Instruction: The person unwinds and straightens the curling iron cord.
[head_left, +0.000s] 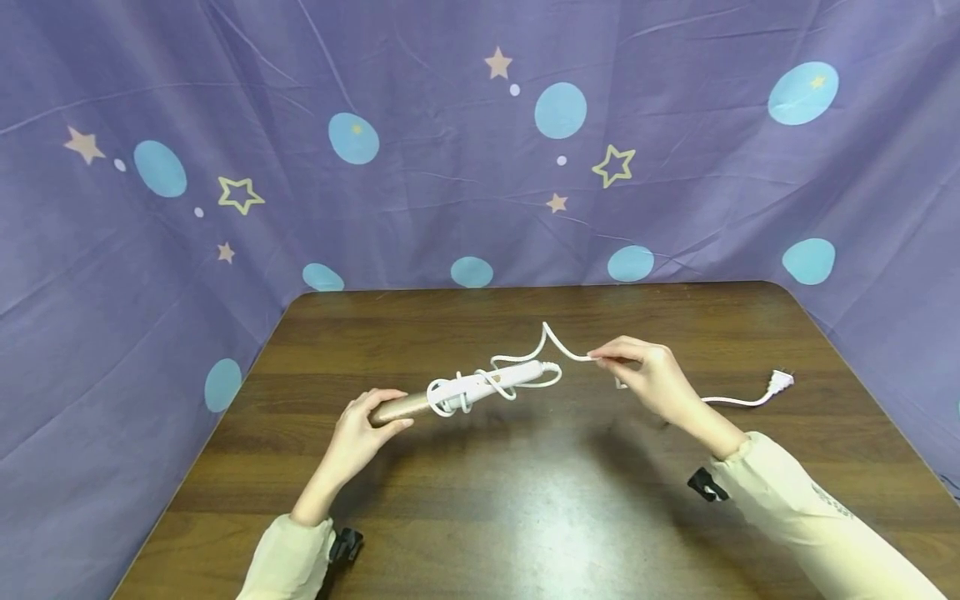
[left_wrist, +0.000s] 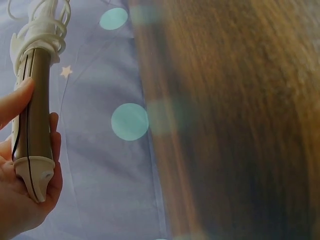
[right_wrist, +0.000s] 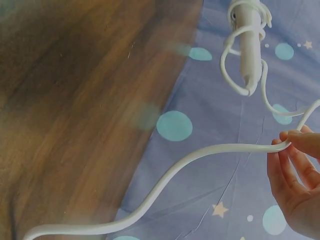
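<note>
My left hand grips a hair straightener by its gold-coloured end, tilted up to the right above the table. In the left wrist view, the thumb lies along the straightener's gold body, fingers behind it, near a pale tip. White cord winds in loose loops around the white handle. My right hand pinches the cord farther along between thumb and fingertips, and a sharp bend stands up between the hands. In the right wrist view, the free cord runs away from the pinch.
Past my right wrist, the cord ends in a white two-prong plug over the right side of the brown wooden table. A purple curtain with stars and blue dots hangs behind the far edge. Black clips sit by both cuffs.
</note>
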